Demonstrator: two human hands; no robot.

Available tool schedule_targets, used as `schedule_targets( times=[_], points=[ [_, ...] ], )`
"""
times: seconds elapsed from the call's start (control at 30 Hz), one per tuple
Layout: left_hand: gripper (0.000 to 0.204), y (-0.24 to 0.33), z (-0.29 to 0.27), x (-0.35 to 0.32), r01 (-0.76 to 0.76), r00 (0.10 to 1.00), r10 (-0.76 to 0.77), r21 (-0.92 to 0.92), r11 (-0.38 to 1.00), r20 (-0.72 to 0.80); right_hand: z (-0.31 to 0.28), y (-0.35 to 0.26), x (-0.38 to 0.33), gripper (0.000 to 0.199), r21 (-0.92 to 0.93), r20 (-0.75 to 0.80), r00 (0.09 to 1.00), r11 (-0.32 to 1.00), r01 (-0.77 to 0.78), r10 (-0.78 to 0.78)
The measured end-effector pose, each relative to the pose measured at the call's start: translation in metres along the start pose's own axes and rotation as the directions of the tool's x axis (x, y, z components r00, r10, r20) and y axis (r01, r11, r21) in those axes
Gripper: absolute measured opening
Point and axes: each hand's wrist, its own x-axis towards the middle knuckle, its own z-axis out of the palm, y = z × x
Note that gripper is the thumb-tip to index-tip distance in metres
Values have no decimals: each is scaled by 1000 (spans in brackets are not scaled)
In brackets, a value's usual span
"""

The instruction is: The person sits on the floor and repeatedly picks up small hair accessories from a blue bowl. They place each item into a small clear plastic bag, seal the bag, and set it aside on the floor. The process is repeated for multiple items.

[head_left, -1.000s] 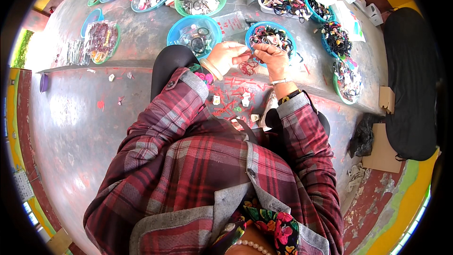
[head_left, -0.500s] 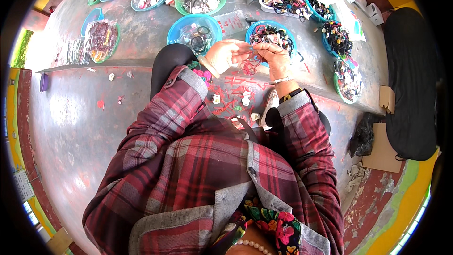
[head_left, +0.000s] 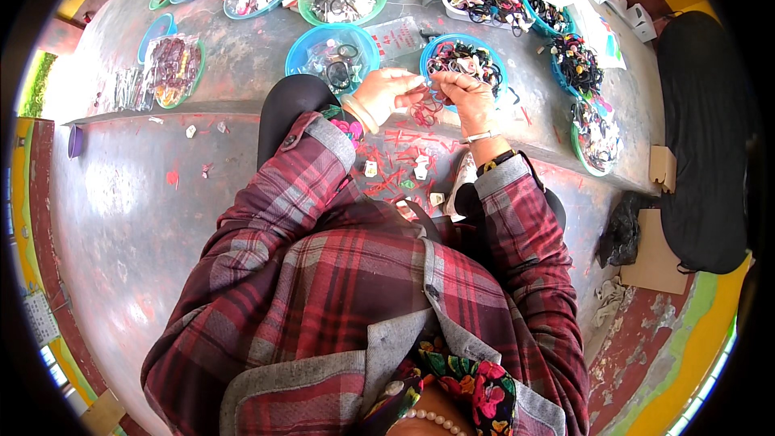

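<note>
Your left hand [head_left: 386, 90] and right hand [head_left: 462, 90] are pinching red elastic bands [head_left: 423, 106] together, just before blue bowl of dark hair ties [head_left: 466, 60]. Red scraps [head_left: 397, 152] are lying below; bundling seemingly mid-way, bowls remaining full.

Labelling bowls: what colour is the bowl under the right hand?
Blue bowl, under the right hand; head view.

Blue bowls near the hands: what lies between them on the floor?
Head view: a clear packet lies between the left blue bowl and the right blue bowl.
</note>
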Motion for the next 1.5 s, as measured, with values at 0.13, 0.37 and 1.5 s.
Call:
schedule_targets(
  times=[0.13, 0.37, 1.5],
  points=[
    [25, 3, 6, -2, -41, 997, 45, 60, 997, -64, -5, 1, 3, 24, 104, -19, 998, 993, 57, -56],
    [27, 5, 12, -7, -124, 990, 136, 248, 961, -29, 7, -11, -5, 21, 182, 3, 987, 970, -159, 161],
    [25, 13, 8, -4, -283, 959, 242, 562, 777, 148, 4, -11, -3, 7, 6, -32, 999, 999, 34, -33]
  ],
)
